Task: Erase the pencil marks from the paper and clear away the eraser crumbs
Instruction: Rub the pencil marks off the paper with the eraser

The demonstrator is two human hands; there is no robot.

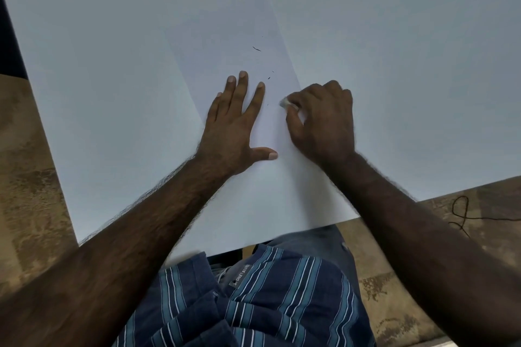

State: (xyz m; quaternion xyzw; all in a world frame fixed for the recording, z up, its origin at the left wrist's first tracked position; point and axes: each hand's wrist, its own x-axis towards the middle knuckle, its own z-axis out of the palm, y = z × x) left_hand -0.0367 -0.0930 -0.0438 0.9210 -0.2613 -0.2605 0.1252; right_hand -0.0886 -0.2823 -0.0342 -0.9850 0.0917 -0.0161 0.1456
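Right hand [321,118]: grip clamped on a small pale eraser [284,102], its tip on or just above the paper [270,183] near the sheet's right edge; left hand [235,121]: no grip, fingers spread and palm flat, pinning the sheet to the white counter [112,79]. Paper: no clear pencil marks show on the bare areas, so erasing looks mostly done, though faint traces could go unseen. Crumbs [256,49]: a few dark slivers lie scattered beyond the fingertips, so clearing them appears still to do.
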